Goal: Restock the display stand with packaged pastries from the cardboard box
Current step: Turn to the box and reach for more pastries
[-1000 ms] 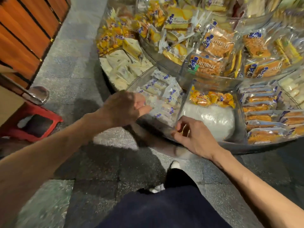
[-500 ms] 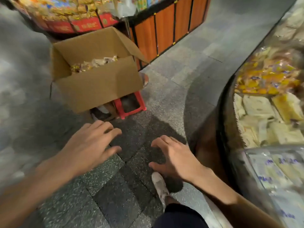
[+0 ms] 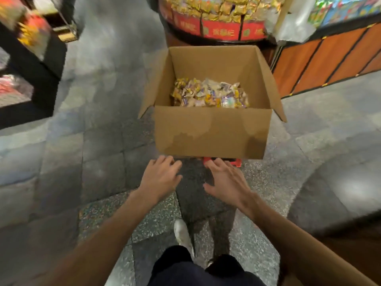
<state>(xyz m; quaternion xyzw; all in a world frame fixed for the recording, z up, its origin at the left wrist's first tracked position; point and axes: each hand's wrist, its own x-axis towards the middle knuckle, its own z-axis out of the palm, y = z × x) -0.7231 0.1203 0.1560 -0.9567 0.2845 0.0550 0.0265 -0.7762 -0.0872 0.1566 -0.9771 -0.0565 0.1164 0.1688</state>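
The cardboard box (image 3: 212,133) stands at twelve o'clock of both hands, flaps up, packaged pastries (image 3: 209,96) heaped inside. The left hand (image 3: 159,178) and right hand (image 3: 225,182) hover just short of its near wall, fingers spread, grasping nothing.

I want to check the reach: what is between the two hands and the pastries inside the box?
In the head view, only the near wall of the cardboard box separates the left hand and right hand from the packaged pastries.
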